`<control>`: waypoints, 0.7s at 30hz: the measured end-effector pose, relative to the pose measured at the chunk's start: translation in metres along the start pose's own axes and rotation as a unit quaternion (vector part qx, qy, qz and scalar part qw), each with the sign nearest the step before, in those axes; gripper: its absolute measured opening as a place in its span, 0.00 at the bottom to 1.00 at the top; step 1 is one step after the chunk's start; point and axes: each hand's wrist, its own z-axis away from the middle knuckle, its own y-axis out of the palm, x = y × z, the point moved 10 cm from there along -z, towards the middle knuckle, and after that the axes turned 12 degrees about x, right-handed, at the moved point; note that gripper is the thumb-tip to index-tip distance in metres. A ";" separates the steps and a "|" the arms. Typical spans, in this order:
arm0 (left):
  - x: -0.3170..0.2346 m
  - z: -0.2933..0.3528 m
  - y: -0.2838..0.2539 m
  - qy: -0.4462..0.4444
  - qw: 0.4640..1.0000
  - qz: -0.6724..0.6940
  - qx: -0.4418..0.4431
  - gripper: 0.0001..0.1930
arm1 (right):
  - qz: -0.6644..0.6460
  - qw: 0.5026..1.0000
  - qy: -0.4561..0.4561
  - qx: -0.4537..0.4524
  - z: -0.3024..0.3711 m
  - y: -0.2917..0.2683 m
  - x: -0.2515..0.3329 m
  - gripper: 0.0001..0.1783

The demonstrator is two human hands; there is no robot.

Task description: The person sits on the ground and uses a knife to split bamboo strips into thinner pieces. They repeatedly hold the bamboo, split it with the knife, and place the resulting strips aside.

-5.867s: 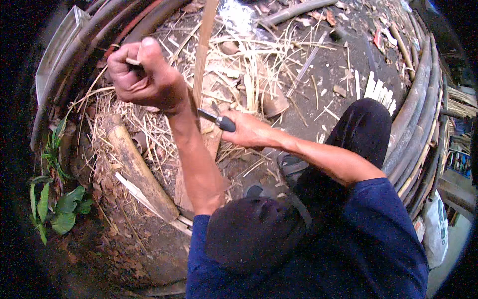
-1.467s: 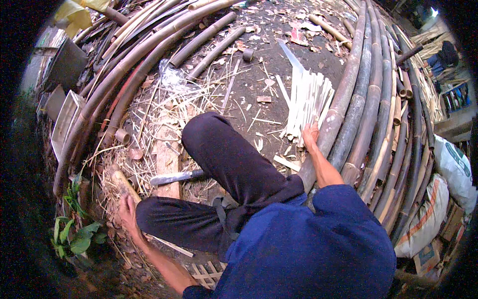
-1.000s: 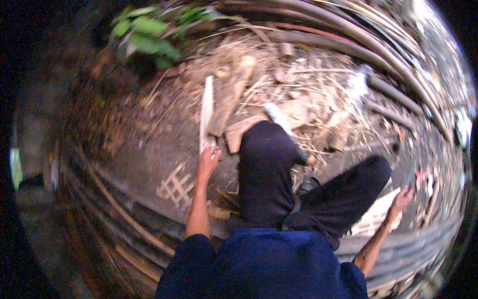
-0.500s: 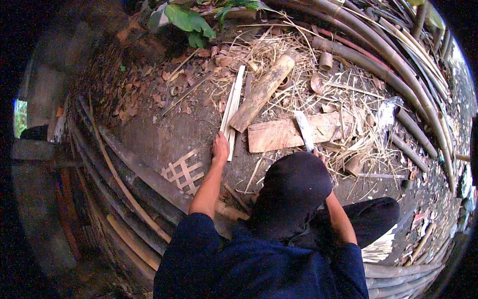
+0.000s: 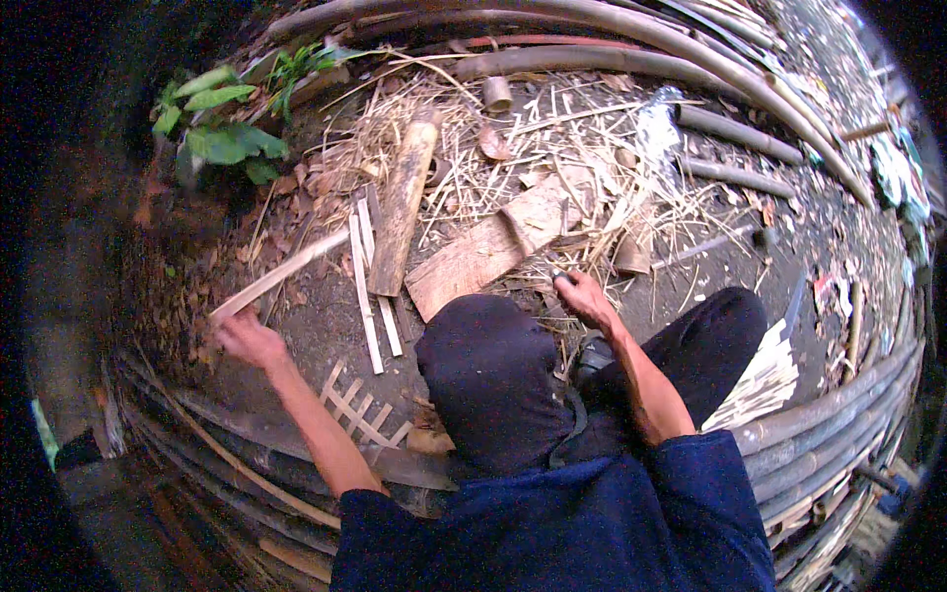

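At the left my left hand [image 5: 252, 337] is closed on one end of a pale bamboo strip [image 5: 286, 273], which slants up and to the right above the ground. My right hand [image 5: 589, 299] grips the dark handle of a knife [image 5: 564, 280] beside a flat wooden board [image 5: 464, 264]. Its blade is smeared and hard to make out against the board. Between my hands lie more pale strips [image 5: 361, 306], next to a round log [image 5: 404, 212]. A small lattice of crossed strips [image 5: 357, 407] rests near my left forearm.
Shavings [image 5: 552, 148] and dry leaves litter the ground ahead. Long bamboo poles [image 5: 592, 61] curve along the far side; others [image 5: 824, 409] lie at the near right. A heap of cut strips [image 5: 758, 383] is beside my knee. A leafy plant [image 5: 222, 138] grows at the far left.
My left hand has lifted one strip off the ground and moved left with it. The knife has turned, its pale flat side no longer showing. The view has swung to the right.
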 end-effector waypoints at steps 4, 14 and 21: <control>-0.084 -0.022 0.036 0.042 0.996 -0.009 -0.075 0.21 | 0.079 0.981 0.040 -0.170 0.031 -0.050 0.015 0.24; -0.117 0.098 0.289 -0.066 0.899 0.348 0.257 0.27 | 0.006 0.989 -0.109 -0.101 0.099 -0.013 0.109 0.22; -0.138 0.141 0.316 0.007 0.935 0.249 0.254 0.23 | -0.022 0.991 -0.105 -0.077 0.100 0.006 0.117 0.23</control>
